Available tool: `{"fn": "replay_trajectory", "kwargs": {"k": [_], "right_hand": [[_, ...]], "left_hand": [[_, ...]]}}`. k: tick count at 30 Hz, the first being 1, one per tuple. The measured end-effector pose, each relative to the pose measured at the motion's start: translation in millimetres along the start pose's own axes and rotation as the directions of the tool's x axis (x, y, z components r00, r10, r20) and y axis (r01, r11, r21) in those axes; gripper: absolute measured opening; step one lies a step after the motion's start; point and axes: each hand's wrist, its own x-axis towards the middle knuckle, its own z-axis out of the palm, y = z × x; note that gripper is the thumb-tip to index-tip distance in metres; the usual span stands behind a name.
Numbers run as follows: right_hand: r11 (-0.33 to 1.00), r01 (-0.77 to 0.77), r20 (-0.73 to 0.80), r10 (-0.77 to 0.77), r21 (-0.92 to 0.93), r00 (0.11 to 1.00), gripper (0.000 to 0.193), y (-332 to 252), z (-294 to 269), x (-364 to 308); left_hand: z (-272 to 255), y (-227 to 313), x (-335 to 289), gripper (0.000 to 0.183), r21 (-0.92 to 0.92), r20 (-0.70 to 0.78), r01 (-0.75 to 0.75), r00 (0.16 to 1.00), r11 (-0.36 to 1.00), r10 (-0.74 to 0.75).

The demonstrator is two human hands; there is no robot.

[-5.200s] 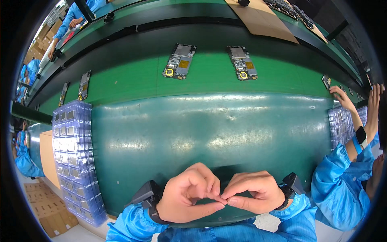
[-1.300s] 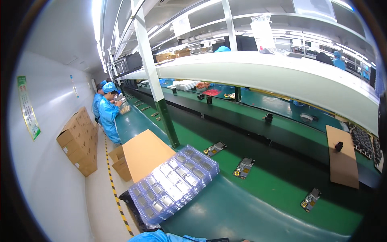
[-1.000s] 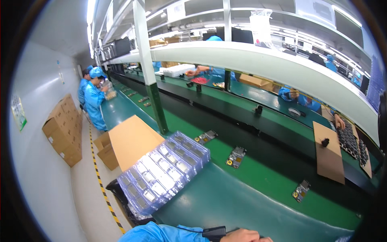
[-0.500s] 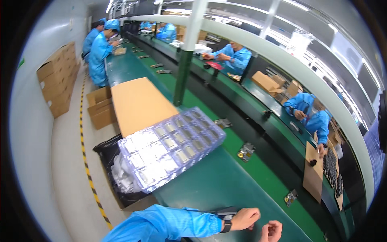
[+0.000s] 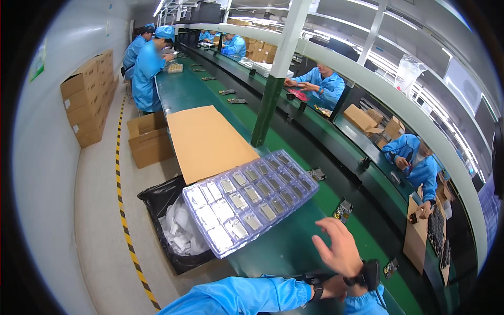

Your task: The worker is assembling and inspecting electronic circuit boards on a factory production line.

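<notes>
Head view, nearest first: at the 6 o'clock edge two blue-sleeved forearms cross low in the frame. The right hand (image 5: 341, 247) rises at about 5 o'clock, palm turned away, fingers spread and loose, grasping nothing; a black band wraps its wrist. Of the left hand (image 5: 333, 287) only the wrist end shows beneath it, with a dark wristband, so whether it is clenched or released cannot be told.

Just toward 10 o'clock from the right hand, near but not touching, lies a stack of clear plastic trays (image 5: 251, 198), glossy and thin-walled, moulded into a grid of rectangular pockets holding small grey parts. It rests on the smooth green worktable (image 5: 286, 252), its left corner overhanging the edge.

At 8 o'clock from the trays a black bin bag (image 5: 168, 226) holds crumpled white scraps. Behind the trays a flat brown cardboard sheet (image 5: 207, 140) lies on the table. At 3 o'clock from the trays small circuit boards (image 5: 343, 210) ride a matte green conveyor belt (image 5: 315, 184).

Farther, toward 11 o'clock, brown cartons (image 5: 92, 97) are stacked along the pale wall, and people in blue coats stand at the line.
</notes>
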Motion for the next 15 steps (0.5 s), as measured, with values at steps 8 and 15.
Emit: {"fn": "replay_trajectory", "kwargs": {"k": [8, 15], "right_hand": [[0.984, -0.177, -0.051, 0.177, -0.005, 0.983, 0.046, 66.3, 63.7, 79.5], [0.970, -0.243, -0.316, 0.226, -0.015, 0.922, 0.025, 105.4, 87.8, 112.3]], "left_hand": [[-23.3, -43.5, 7.0, 0.051, -0.654, 0.065, 0.144, 0.989, 0.743, -0.134], [-32.3, -55.6, 6.7, 0.054, -0.666, 0.047, 0.014, 0.999, 0.746, 0.024]]}}
